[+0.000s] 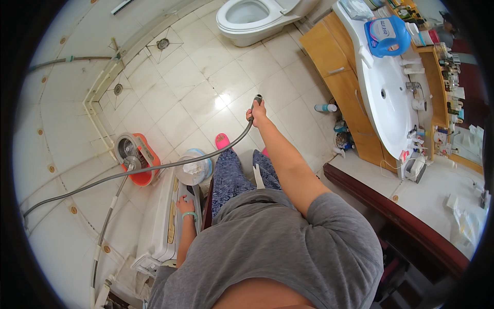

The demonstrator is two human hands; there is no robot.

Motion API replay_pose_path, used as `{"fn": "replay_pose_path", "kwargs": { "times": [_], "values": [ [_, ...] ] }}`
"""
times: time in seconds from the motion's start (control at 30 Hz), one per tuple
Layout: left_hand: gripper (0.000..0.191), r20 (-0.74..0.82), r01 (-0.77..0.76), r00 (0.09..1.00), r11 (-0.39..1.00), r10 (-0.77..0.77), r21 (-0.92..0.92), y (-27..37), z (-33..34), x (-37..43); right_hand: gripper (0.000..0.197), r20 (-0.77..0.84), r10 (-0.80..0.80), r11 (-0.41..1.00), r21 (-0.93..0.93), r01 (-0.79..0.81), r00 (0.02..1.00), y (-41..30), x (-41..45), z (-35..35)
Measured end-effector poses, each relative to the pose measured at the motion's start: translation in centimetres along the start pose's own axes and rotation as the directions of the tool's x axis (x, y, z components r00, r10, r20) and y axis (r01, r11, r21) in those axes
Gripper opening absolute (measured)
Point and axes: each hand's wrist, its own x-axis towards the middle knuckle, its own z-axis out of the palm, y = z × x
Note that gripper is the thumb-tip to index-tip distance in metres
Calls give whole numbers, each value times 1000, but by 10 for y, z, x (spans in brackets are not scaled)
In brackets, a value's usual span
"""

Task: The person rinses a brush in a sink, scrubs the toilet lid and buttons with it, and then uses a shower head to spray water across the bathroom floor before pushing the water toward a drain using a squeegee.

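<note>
My right hand (258,111) grips a grey flexible hose (200,157) just behind its dark end, holding it out over the tiled floor. From there the hose sags left across the view, passing above a waste bin (208,170) and an orange spin-mop bucket (154,152), to the left rim. My left hand (185,204), a pale green bangle on its wrist, is at the top of a white washing machine (154,228). Its fingers are apart and hold nothing; whether they touch the machine I cannot tell.
A toilet (235,29) stands ahead. Two floor drains (163,43) lie at the left. On the right are a washbasin (386,116) on a wooden cabinet (339,73), a blue jug (386,36) and a bottle (325,107) on the floor. A mop pole (104,228) leans left.
</note>
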Motion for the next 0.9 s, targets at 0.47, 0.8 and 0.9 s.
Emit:
{"fn": "replay_pose_path", "kwargs": {
  "times": [0.47,0.8,0.9],
  "values": [
    [32,-42,-3,999,1000,2,-26,-7,2,-9,31,12,41,994,-101,-40,999,5,-1,4],
    [31,-105,33,994,999,-35,-26,0,9,-38,24,124,109,969,-235,-77,986,15,-4,4],
    [33,-125,52,990,991,-68,-124,22,6,-52,23,193,135,960,-267,-81,972,16,-6,0]
  ]
}}
